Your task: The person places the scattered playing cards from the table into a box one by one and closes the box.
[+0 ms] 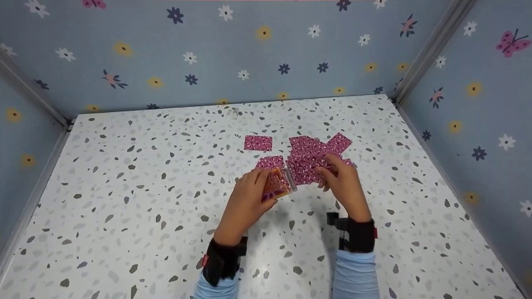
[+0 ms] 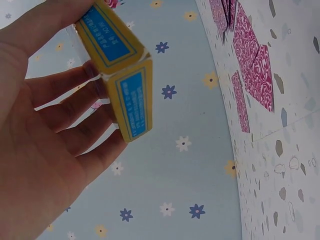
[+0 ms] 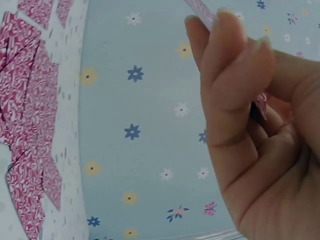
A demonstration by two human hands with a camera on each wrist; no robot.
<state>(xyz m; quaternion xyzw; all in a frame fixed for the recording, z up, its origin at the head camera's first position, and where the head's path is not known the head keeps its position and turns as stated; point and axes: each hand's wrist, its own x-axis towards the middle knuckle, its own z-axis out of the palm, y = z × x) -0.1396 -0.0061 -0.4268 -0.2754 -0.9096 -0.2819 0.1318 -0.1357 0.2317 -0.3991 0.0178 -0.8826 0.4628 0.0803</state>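
Observation:
A small card box [image 1: 276,185], orange and purple on its face, is gripped between the thumb and fingers of my left hand [image 1: 245,201]. In the left wrist view its yellow end and side with blue printed panels show, and the left hand [image 2: 55,115] lies around it. My right hand [image 1: 346,182] is over the near right part of a spread of pink-and-white patterned cards [image 1: 305,151]. The right wrist view shows the right hand [image 3: 245,100] with curled fingers pinching a card [image 3: 201,12], mostly hidden by the fingers.
One patterned card [image 1: 258,143] lies apart, left of the spread. Another card [image 1: 271,161] is partly covered by the left hand and box. The white speckled table [image 1: 137,199] is bordered by blue flowered panels [image 1: 224,45] at the back and both sides.

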